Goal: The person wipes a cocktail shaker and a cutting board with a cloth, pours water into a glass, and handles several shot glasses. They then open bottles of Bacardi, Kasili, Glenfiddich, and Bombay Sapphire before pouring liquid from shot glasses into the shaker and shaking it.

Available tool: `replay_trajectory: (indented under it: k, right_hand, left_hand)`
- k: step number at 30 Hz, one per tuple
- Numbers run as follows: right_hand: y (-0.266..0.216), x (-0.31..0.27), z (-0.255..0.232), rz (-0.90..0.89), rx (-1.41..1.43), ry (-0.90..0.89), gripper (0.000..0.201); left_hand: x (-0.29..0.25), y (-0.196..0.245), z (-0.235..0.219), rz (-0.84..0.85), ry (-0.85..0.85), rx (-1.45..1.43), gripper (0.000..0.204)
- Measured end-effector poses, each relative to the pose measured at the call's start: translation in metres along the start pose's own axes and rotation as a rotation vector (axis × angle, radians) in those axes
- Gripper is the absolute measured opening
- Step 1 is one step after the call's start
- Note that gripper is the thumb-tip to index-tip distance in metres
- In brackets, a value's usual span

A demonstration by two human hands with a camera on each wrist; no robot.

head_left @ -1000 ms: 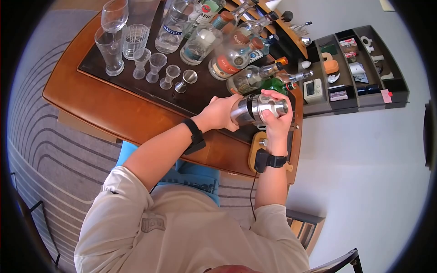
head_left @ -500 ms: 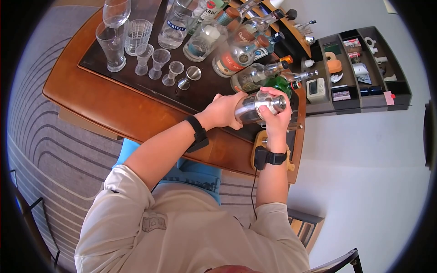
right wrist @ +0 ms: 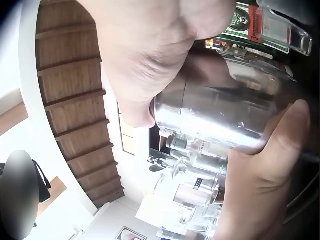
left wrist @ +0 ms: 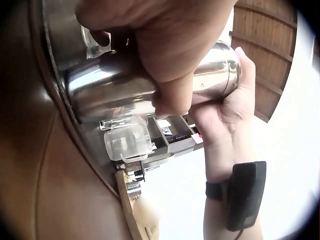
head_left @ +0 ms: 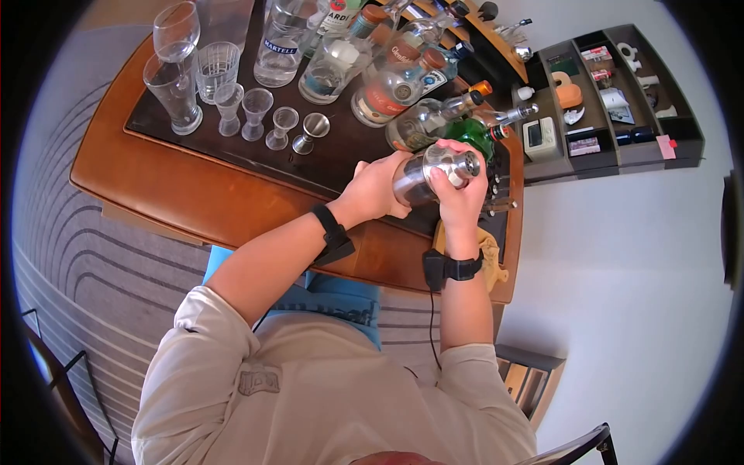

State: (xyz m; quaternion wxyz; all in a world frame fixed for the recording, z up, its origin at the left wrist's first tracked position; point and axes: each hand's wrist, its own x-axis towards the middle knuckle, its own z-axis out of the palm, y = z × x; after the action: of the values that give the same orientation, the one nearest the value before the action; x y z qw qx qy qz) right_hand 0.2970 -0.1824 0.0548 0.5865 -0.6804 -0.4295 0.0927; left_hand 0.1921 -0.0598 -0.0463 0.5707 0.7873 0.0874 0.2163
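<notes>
A shiny steel cocktail shaker (head_left: 416, 182) is held tilted above the front part of the table, its narrow top (head_left: 467, 163) toward the right. My left hand (head_left: 373, 188) grips the lower body, fingers wrapped round the metal. My right hand (head_left: 463, 198) holds the upper end, with the thumb lying along the shoulder near the top. In the left wrist view, the steel body (left wrist: 100, 92) shows beside my left fingers, with my right hand (left wrist: 225, 117) round the far end. The right wrist view shows both hands about the shaker (right wrist: 215, 107).
Several bottles, including a green bottle (head_left: 474, 134), stand just beyond the hands. A steel jigger (head_left: 311, 133), small glasses (head_left: 254, 115) and taller glasses (head_left: 174, 89) line the left. A wooden board (head_left: 487, 256) lies near the right forearm. A compartment organizer (head_left: 604, 167) is at far right.
Both hands keep their hold on the shaker. Its top has shifted slightly up and left in the head view, whose framing has also moved a little.
</notes>
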Motion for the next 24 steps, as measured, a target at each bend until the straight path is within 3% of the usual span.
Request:
replay_trajectory:
  k: [5, 10, 15, 21, 24]
  right_hand:
    - [-0.002, -0.004, 0.005, -0.012, 0.007, 0.094, 0.05]
    - [0.001, -0.001, 0.012, 0.076, -0.025, 0.169, 0.045]
    - [0.01, 0.002, 0.005, 0.016, -0.098, 0.16, 0.044]
    - [0.019, 0.01, -0.017, 0.016, 0.011, -0.129, 0.05]
    - [0.014, 0.013, -0.022, 0.041, 0.027, -0.192, 0.05]
  left_hand:
    - [-0.003, 0.006, 0.006, 0.051, 0.086, 0.028, 0.095]
    - [0.0, 0.002, 0.019, -0.063, 0.124, 0.08, 0.1]
    - [0.005, 0.006, 0.009, -0.062, 0.027, 0.037, 0.094]
    - [0.014, 0.001, -0.002, 0.035, -0.049, 0.071, 0.087]
    - [0.018, -0.004, -0.003, 0.066, -0.058, 0.026, 0.087]
